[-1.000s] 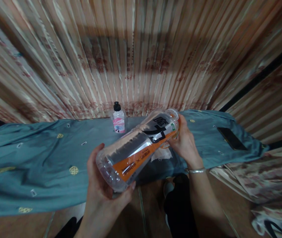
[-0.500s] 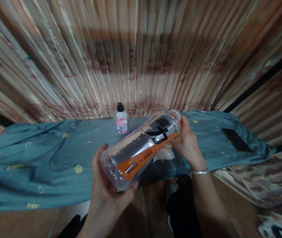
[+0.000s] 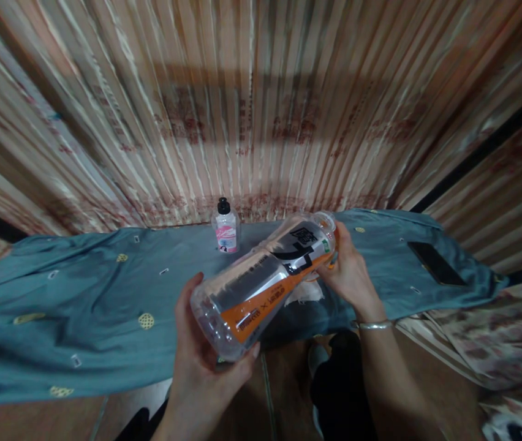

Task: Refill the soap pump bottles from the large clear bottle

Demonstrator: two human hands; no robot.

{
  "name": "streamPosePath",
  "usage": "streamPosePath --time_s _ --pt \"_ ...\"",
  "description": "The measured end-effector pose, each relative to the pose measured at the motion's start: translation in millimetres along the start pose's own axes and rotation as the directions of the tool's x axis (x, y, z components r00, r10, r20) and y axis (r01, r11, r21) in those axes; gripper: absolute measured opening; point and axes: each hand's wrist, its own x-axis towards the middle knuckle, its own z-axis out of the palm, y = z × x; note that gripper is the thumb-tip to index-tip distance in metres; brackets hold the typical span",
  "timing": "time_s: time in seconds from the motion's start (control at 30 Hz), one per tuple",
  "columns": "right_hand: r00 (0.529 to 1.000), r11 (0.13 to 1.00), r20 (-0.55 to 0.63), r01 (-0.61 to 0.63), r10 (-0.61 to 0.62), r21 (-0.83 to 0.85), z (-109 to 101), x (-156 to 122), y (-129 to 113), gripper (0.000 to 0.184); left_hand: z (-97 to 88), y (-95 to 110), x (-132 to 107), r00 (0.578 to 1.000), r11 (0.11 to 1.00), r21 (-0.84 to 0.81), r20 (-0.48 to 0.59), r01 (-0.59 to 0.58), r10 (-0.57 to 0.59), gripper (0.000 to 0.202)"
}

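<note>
Head view — clasps the base of a large clear bottle (image 3: 261, 291) in the left hand (image 3: 203, 361), with fingers curled round the left side and the thumb along the lower edge. Grips the same bottle near the neck with the right hand (image 3: 348, 269), closed on it from the right. Holds it slantwise above the front of a blue-green cloth (image 3: 109, 294), with the mouth toward the upper right and an orange, black and white label in sight. Wears a silver bangle (image 3: 374, 325) on the right wrist. Partly hides a whitish piece (image 3: 306, 293) behind the bottle — too covered to identify. Looks past to a small bottle (image 3: 226, 237), upright on the cloth with a black cap and pink label. Takes in a dark phone (image 3: 435, 263) lying flat toward the cloth's right end, well apart from both hands. Ends at a pleated, red-patterned curtain (image 3: 242, 110) behind.
</note>
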Motion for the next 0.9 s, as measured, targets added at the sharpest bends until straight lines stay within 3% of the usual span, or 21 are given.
streamPosePath --time_s 0.9 --pt "0.996 0.996 0.034 -0.082 0.081 0.028 -1.1 -0.6 1.2 0.096 -1.6 -5.5 1.8 0.999 0.993 0.105 0.002 -0.048 0.048 0.1"
